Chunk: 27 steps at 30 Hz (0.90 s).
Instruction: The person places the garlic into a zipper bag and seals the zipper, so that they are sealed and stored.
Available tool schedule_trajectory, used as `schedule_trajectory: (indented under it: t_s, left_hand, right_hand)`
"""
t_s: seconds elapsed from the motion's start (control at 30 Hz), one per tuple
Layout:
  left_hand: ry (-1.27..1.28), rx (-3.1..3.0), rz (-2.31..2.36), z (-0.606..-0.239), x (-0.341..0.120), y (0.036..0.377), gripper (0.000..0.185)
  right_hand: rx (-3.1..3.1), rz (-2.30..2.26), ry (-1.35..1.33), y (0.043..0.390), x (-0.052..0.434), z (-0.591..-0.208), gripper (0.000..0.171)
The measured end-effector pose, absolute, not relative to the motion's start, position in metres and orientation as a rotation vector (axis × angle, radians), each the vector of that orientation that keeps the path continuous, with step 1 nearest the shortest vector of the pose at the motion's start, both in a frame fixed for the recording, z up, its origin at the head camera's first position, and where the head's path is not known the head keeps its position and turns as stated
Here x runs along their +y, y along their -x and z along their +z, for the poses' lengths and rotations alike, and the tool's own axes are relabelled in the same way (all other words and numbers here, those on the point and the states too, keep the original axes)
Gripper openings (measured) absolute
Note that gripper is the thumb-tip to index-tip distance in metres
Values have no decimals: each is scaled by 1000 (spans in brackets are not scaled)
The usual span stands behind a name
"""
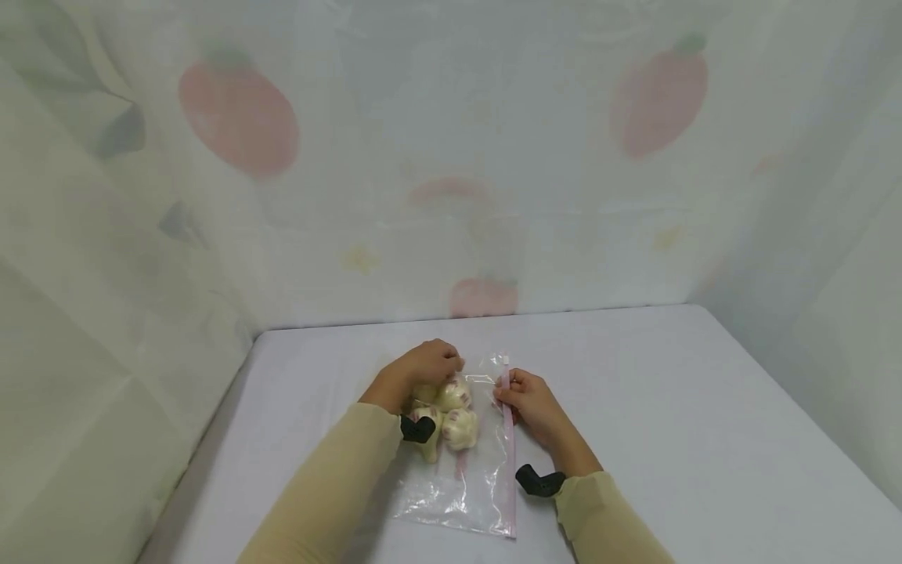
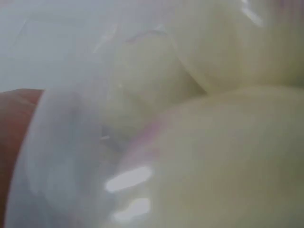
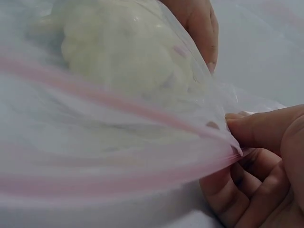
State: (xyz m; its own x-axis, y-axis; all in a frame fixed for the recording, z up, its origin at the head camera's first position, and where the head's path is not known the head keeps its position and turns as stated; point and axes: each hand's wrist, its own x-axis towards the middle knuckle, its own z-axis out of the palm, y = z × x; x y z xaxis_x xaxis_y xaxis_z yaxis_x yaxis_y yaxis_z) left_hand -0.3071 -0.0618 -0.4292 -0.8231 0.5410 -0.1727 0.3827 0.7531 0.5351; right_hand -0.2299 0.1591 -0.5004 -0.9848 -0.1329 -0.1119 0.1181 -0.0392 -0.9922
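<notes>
A clear zip bag [image 1: 475, 493] with a pink zip strip lies on the table, holding several whitish garlic bulbs [image 1: 460, 428] with purple marks. My right hand [image 1: 535, 403] pinches the bag's pink edge between thumb and fingers; the strip is drawn to a point there in the right wrist view. Over the far left of the bag, my left hand [image 1: 427, 363] bends down beside the bulbs. Its fingertips are partly hidden, so whether they grip the plastic is unclear. Close up in the left wrist view, a garlic bulb [image 2: 228, 161] shows through shiny plastic.
A white cloth covers the table [image 1: 655, 423]. Pale curtains [image 1: 550, 157] with fruit prints hang behind and at both sides. Each wrist carries a black camera mount, such as the right mount [image 1: 539, 481].
</notes>
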Motion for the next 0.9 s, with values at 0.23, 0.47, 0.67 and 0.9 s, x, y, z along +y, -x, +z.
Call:
schedule_trajectory:
  t_s: [0.23, 0.47, 0.67, 0.9]
  left_hand:
    - [-600, 2724, 776, -427, -61, 310, 19]
    - [-588, 2859, 774, -428, -55, 313, 18]
    - [-776, 2821, 792, -427, -28, 304, 31]
    - [-884, 2825, 747, -431, -2, 295, 26]
  right_hand:
    - [2049, -2125, -10, 230, 160, -502, 20]
    - [2067, -2120, 15, 230, 155, -500, 25]
    - [2090, -2132, -15, 231, 149, -500, 22]
    - [2191, -2166, -85, 232, 141, -499, 30]
